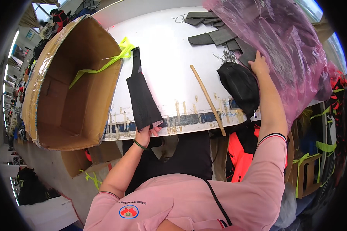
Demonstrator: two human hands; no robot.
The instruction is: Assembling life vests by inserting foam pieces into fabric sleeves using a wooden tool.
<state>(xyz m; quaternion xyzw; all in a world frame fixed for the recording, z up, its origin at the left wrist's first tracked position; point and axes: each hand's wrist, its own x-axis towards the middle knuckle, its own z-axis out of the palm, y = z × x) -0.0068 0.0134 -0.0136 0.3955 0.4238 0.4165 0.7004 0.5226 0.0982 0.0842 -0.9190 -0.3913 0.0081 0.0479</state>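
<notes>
My left hand [145, 134] grips the near end of a long black fabric piece [142, 96] that lies across the white table [169, 54] and reaches toward the cardboard box. My right hand [259, 63] stretches to the far right, fingers resting on dark fabric at the mouth of a pink plastic bag [281, 42]. A rounded black fabric piece [241, 86] lies just below that hand. Whether the right hand grips anything is unclear.
A large open cardboard box [65, 88] with a yellow-green strap [104, 65] stands at the left of the table. A wooden stick [208, 100] lies on the table. Several grey-black cut pieces [212, 32] sit at the far edge. Orange and black cloth [239, 154] hangs below.
</notes>
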